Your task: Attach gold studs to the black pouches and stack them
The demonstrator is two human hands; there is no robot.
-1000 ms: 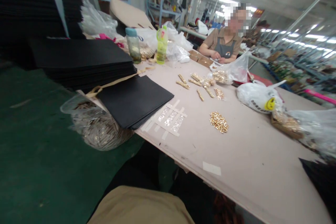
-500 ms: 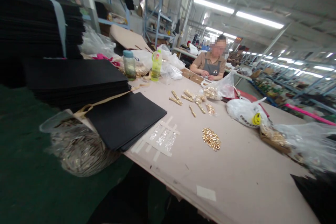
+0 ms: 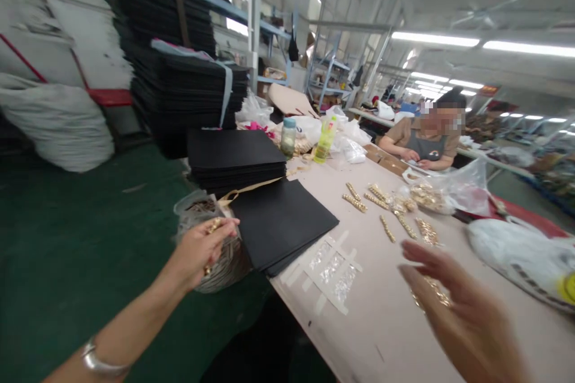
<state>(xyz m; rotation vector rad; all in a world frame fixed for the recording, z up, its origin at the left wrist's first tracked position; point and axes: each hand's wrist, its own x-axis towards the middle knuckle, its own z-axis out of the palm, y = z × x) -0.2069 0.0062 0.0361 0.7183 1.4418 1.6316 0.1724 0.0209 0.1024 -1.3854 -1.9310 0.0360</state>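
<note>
My left hand [image 3: 200, 251] is closed round a gold chain piece [image 3: 208, 270], parts of which show above and below the fingers, in front of the plastic bag beside the table. My right hand [image 3: 458, 305] is blurred, fingers apart, over a pile of small gold pieces [image 3: 438, 292] that it partly hides; nothing shows in its grasp. Short gold chain strips [image 3: 387, 228] lie on the table [image 3: 359, 335] beyond it. Between my hands are black sheets [image 3: 283, 221] and a taped plastic sheet with clear pockets [image 3: 332, 269].
A jar [image 3: 288, 139] and a yellow-green bottle [image 3: 324, 140] stand at the back. Tall black stacks [image 3: 188, 87] rise at the left. White plastic bags [image 3: 516, 251] lie at the right. Across the table sits a person [image 3: 426, 137].
Both my hands have come into view, the left with a gold chain piece. The view has turned to the left, so the table's things now appear further right.
</note>
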